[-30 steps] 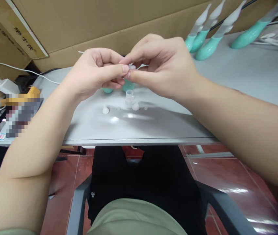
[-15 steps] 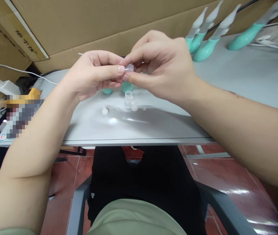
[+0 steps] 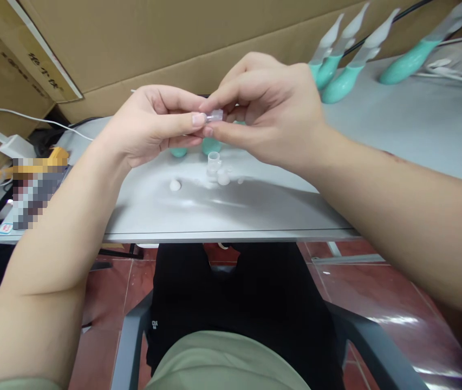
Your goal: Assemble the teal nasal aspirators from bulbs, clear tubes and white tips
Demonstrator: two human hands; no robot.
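Between my two hands, above the table, is a small clear plastic tube piece (image 3: pixel 215 115). My left hand (image 3: pixel 166 116) pinches its left end between thumb and fingers. From the other side, my right hand (image 3: pixel 263 103) grips the same piece with thumb and forefinger, hiding part of it. Below them on the table stands a clear plastic cup-shaped part (image 3: pixel 213 161). A white rounded part (image 3: pixel 223 177) lies beside it, and a white teardrop-shaped tip (image 3: pixel 175 185) lies to the left. Green bulbs (image 3: pixel 211 145) show partly behind my hands.
Several assembled green bulbs with clear tubes and white tips (image 3: pixel 344 81) stand at the back right. A cardboard wall (image 3: pixel 153 38) rises behind the table (image 3: pixel 166 216). On the left are a white charger (image 3: pixel 17 147) with its cable and a yellow object (image 3: pixel 58 157).
My hands stay almost in place, still holding the clear piece. Slightly more of it shows between my fingertips, and my left thumb has shifted a little to the left.
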